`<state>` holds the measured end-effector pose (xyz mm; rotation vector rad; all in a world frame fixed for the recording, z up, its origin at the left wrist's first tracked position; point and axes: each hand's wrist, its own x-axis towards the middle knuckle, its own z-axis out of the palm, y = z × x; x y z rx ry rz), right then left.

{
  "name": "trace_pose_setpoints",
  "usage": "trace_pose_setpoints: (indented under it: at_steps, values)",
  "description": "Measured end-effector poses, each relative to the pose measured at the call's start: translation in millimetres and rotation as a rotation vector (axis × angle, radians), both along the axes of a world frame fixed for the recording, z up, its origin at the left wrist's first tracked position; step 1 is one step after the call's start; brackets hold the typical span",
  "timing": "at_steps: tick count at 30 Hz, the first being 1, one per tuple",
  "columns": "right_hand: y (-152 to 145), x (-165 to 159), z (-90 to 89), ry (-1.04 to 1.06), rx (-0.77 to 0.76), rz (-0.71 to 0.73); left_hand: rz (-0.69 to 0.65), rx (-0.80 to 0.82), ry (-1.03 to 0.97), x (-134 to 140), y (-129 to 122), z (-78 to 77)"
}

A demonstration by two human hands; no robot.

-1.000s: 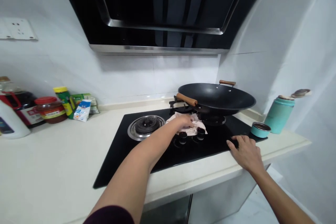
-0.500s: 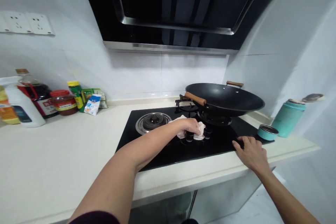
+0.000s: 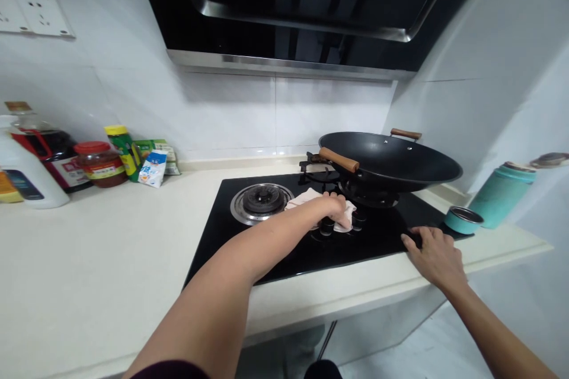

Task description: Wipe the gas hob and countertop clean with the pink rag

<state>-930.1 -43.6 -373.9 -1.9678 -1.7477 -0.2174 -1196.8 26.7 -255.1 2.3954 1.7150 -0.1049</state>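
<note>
By the left hand (image 3: 335, 207), fingers curled, the cloth (image 3: 306, 197) is pinched against the hob (image 3: 306, 256) by the knobs (image 3: 327, 227), between burner (image 3: 263, 198) and wok (image 3: 393, 166). The right hand (image 3: 438, 256) is rested, fingers loosely spread, on the hob's front edge, near the cup (image 3: 463, 223).

Across the top of the frame we see a black hood (image 3: 311, 0) with a steel lip (image 3: 288, 64) along its lower edge. Behind it stands the back wall (image 3: 222, 112), pale and glossy, with thin joints (image 3: 275, 112) visible near centre; we note white sockets (image 3: 43, 13) at upper left. On the right wall (image 3: 448, 112), shade meets brighter light along a slant. A cream counter (image 3: 111, 260) spans left to lower right, with a low ledge (image 3: 249, 159) at its rear. Beneath, we find a grey cabinet (image 3: 386, 320) and, at lower right, pale floor (image 3: 424, 352).
</note>
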Motion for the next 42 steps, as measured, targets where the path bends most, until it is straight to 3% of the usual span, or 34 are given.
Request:
trace_pose_setpoints:
  at_steps: [5, 11, 17, 24, 31, 36, 42]
  values:
    - [-1.0, 1.5, 1.4, -0.001, 0.007, -0.009, 0.094, 0.044, -0.011, -6.6, 8.4, -1.1]
    - [-1.9, 0.5, 5.8, 0.020, 0.002, -0.018, 0.082, 0.072, -0.004, -50.6, 25.0, 4.9]
    - [-0.9, 1.7, 5.8, 0.034, -0.013, -0.026, 0.073, 0.103, -0.004, -87.0, 20.0, -9.3]
    - [-0.8, 3.1, 4.5, 0.040, -0.007, -0.007, -0.042, 0.152, -0.032, -111.5, -43.2, -20.7]
    - [-2.1, 1.3, 3.3, 0.045, 0.012, 0.007, 0.009, 0.305, -0.057, -117.9, -115.8, -22.8]
    - [1.0, 0.6, 0.6, 0.049, 0.036, 0.016, 0.058, 0.324, -0.035, -109.6, -163.3, -30.0]
    - [3.0, 5.6, -1.8, 0.087, 0.040, 0.008, 0.079, 0.161, -0.076, -76.8, -214.2, -23.9]
